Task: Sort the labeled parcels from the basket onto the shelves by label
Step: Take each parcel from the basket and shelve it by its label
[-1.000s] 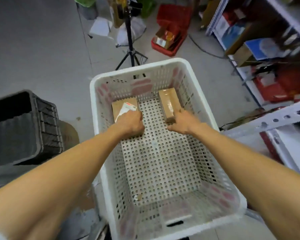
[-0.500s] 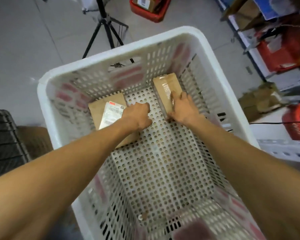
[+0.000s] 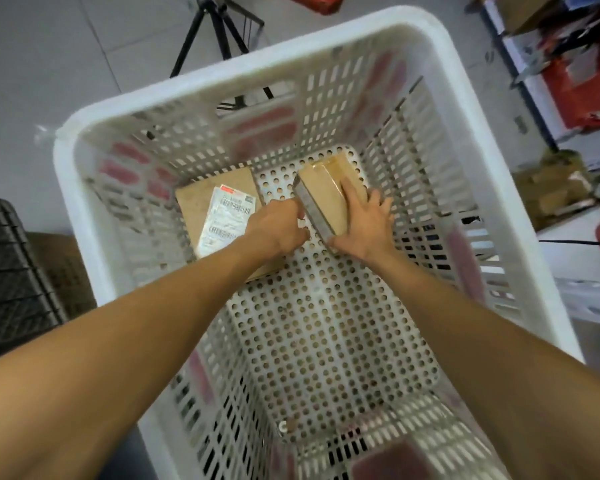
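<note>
Two brown cardboard parcels lie at the far end of the white perforated basket. The flat parcel on the left carries a white shipping label with barcodes. My left hand rests on its near right corner with fingers curled at the gap between the parcels. The narrower taped parcel on the right is tilted up on its edge. My right hand grips it, fingers over the top and thumb under the near end.
A black tripod stands on the grey floor beyond the basket. A black crate sits at the left. Shelving with red bins and boxes runs along the right, with a cardboard box on the floor below.
The view has closed in over the basket. My right hand has wrapped over the narrow parcel and tipped it up. My left hand has slid right off the label toward the gap.
</note>
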Available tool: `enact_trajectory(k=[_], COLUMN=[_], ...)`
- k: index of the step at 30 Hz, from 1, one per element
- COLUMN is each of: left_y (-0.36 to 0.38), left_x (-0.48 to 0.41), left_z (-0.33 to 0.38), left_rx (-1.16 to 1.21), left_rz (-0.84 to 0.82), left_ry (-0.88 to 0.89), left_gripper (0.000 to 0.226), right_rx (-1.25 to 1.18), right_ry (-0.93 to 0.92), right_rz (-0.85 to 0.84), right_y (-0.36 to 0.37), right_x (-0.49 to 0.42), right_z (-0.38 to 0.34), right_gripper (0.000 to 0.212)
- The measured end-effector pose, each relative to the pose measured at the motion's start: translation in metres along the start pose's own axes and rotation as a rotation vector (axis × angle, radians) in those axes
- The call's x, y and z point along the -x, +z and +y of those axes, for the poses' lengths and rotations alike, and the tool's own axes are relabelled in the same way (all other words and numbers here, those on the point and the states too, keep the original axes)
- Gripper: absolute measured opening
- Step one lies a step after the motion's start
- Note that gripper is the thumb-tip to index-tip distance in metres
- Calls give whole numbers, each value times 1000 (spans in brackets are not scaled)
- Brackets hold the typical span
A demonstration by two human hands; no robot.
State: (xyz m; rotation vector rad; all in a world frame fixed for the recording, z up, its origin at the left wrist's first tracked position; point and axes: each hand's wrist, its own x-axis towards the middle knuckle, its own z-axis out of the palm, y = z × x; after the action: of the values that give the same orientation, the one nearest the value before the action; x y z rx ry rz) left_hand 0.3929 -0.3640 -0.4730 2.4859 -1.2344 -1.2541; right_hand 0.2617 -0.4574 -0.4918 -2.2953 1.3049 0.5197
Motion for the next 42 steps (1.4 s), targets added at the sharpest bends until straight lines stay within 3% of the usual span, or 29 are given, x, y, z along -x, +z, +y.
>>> enact_trajectory(k=[5,11,16,19,29,35,42], left_y=[-6,-8,-7,-9,-34,-64,-73], left_x=[4,7,9,13,91,197,325], left_z=[-8,-18,-17,-15,13,62,104], left_rx=[26,32,37,29,100,55,19], left_rz=[13,9,5,7,63,178,330], left_ry=[-43,-58,-46,-40,-79,-52,-107], left_gripper=[31,33,32,30,25,16,33], right_rx=[-222,-311,-793,-935,-955,-917,-941], right_ry=[44,57,167,203,111,-125,-291], right_rz=[-47,-54,-141,-184,-306,-259,-158], right_y=[-5,-10,-8,-4,-35,-114,-174], right_x=[-9,-12,-5,6,69,142,251], right_z=[11,17,22,24,35,33,43], right_gripper=[109,105,103,103,102,100,100])
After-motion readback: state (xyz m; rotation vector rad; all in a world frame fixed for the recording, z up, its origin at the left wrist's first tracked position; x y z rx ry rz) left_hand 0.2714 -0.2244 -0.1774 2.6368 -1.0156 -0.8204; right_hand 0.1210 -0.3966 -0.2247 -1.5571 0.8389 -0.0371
